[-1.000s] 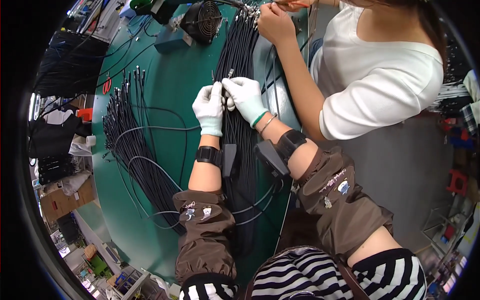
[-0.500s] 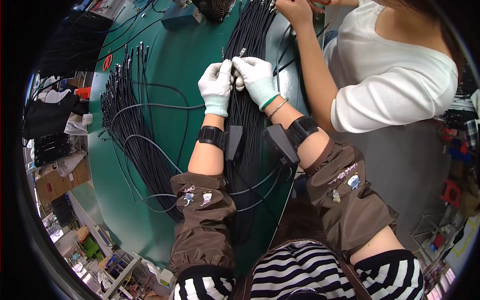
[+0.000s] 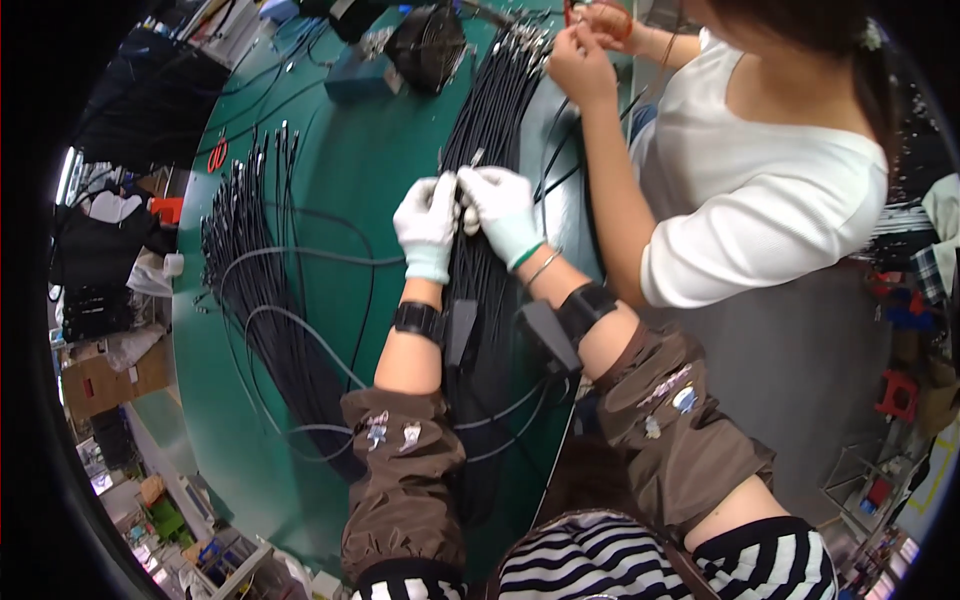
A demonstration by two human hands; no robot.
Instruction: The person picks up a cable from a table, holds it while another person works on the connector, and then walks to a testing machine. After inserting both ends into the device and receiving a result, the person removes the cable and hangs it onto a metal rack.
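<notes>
Both my hands, in white gloves with pale green cuffs, are close together over a long bundle of black cables. My left hand has its thumb and fingers pinched on a black cable. My right hand is closed beside it, gripping the same cable as far as I can see. A small metal connector sticks out just beyond my fingertips. The fingers cover the part of the cable between the hands.
A second black cable bundle lies on the green table to the left, with grey cables looping across. Red-handled scissors, a blue box and a black fan are farther off. A co-worker works close on the right.
The view has tilted so that the table and my hands sit lower in it, and more of the fan shows. My hands keep their pinched hold. The co-worker's other hand, near something red, now shows.
</notes>
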